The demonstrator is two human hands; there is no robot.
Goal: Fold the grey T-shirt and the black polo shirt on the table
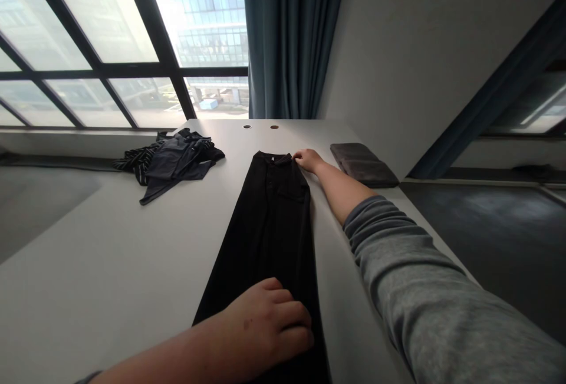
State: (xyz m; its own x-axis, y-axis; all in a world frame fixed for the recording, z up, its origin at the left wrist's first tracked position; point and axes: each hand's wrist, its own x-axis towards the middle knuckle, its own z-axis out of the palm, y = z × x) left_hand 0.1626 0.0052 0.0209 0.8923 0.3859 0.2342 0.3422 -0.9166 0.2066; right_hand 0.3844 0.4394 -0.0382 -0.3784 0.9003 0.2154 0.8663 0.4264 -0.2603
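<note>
Two slips are threatening the black polo shirt (265, 225) lying lengthwise on the white surface (110, 266): uneven pressure dragging it askew, or its edge snagging the crumpled dark clothes (177, 163) left of it. The left hand (265, 319) is resting on its lower end, fingers curled, grip unclear; the right hand (308, 160) is reaching forward, unclenched, fingertips touching the collar.

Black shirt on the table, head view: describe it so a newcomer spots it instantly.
On the long white table, a black collared shirt lies flat lengthwise, left hand on its near end, right hand at its shoulder. Unlike the crumpled dark heap to its left and the folded charcoal cloth to its right, it alone is laid out full length.
</note>
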